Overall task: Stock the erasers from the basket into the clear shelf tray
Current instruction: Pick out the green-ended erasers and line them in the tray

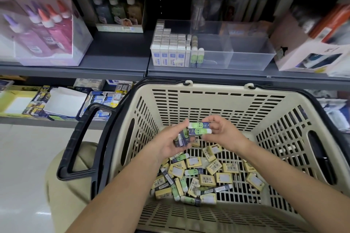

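Observation:
A beige slotted basket point(214, 100) fills the lower middle of the head view, its floor strewn with several loose erasers point(206, 174), green-sleeved and yellow-boxed. Both hands hover above them. My left hand point(173, 143) cups a few dark-sleeved erasers in its palm. My right hand point(222, 131) pinches two green erasers point(198, 128) stacked side by side, touching the left hand's bundle. On the shelf above stands the clear tray point(246, 56); its left part holds rows of white-boxed erasers and a few green ones point(197, 56), its right part is bare.
A black basket handle point(79, 138) hangs at the left. Glue bottles in a box point(47, 30) stand on the shelf's left, a white carton point(310, 51) crowds the tray's right. Lower shelf boxes point(62, 102) lie left of the basket.

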